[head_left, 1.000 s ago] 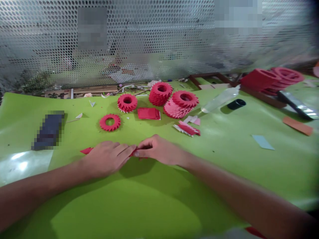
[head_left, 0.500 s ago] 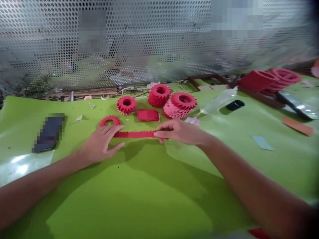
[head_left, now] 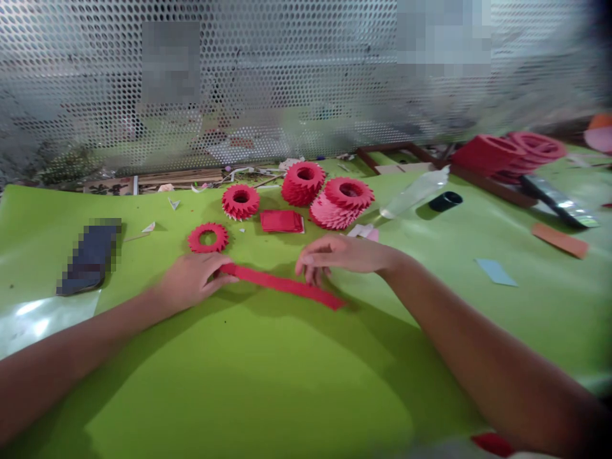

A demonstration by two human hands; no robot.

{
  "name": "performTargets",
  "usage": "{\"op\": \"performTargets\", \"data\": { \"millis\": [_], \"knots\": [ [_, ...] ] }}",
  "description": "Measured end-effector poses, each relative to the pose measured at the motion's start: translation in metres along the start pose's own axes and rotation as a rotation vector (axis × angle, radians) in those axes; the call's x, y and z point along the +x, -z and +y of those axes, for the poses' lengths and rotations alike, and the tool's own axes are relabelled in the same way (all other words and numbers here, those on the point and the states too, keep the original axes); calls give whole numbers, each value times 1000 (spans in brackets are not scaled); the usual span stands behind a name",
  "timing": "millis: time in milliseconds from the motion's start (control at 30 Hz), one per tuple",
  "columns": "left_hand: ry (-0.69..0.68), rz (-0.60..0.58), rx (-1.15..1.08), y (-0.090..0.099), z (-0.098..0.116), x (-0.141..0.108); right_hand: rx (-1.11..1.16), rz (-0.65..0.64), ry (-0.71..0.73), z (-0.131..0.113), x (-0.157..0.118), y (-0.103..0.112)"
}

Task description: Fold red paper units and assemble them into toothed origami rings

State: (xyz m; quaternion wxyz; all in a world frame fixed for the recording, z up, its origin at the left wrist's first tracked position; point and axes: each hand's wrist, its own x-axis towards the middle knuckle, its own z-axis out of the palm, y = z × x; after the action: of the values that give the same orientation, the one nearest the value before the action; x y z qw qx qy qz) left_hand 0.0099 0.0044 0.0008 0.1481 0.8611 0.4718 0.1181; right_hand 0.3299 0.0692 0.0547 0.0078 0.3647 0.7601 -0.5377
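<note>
My left hand (head_left: 194, 278) is closed in a pinch on the left end of a red paper strip (head_left: 282, 284). The strip slants down to the right across the green surface, its far end free and slightly blurred. Just above the strip's right half is my right hand (head_left: 344, 252), with loosely bent fingers apart and nothing in them. A flat red toothed ring (head_left: 220, 237) lies just beyond my left hand. Farther back are stacks of similar rings (head_left: 240, 209), (head_left: 302, 190), (head_left: 337, 210) and a small pile of red cards (head_left: 281, 221).
A dark pixelated flat object (head_left: 90, 258) lies at left. To the right are a clear plastic bottle-like item (head_left: 415, 192), a dark cylinder (head_left: 445, 202), blue paper (head_left: 496, 272), an orange strip (head_left: 559, 240) and large red pieces (head_left: 485, 156). Perforated metal (head_left: 268, 83) stands behind.
My right hand has let go of the strip, and its fingers have spread. My left hand has closed on the left end; the strip's right end has swung down toward me.
</note>
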Motion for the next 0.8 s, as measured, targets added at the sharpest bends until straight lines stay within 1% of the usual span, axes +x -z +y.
{"op": "performTargets", "data": {
  "millis": [33, 67, 100, 167, 200, 233, 267, 333, 433, 500, 600, 700, 800],
  "knots": [
    [-56, -2, 11, -2, 1, 0, 32, -84, -1, 0, 3, -3],
    [-112, 8, 24, -4, 3, -1, 41, -136, 2, -2, 7, -7],
    [-167, 23, 38, -5, 5, -2, 32, -155, 7, -5, 10, -13],
    [-263, 61, 62, -8, 9, -3, -54, -75, 34, -14, 17, -28],
    [-289, 73, 69, -9, 11, -4, -98, -51, 62, -19, 19, -36],
    [-300, 74, 75, -9, 12, -4, -123, -70, 79, -24, 22, -44],
    [-298, 67, 81, -9, 14, -5, -131, -96, 91, -28, 23, -50],
    [-263, 53, 93, -6, 15, -5, -140, -109, 114, -32, 25, -58],
    [-200, 27, 105, -2, 13, -5, -160, -78, 126, -31, 24, -58],
    [-204, 9, 125, -1, 10, -4, -183, -72, 107, -28, 23, -54],
    [-261, 23, 162, -4, 8, -3, -213, -121, 89, -24, 23, -50],
    [-347, 46, 170, -8, 9, -3, -216, -182, 84, -24, 24, -51],
    [-388, 45, 177, -10, 11, -5, -210, -203, 76, -26, 23, -52]
  ]
}}
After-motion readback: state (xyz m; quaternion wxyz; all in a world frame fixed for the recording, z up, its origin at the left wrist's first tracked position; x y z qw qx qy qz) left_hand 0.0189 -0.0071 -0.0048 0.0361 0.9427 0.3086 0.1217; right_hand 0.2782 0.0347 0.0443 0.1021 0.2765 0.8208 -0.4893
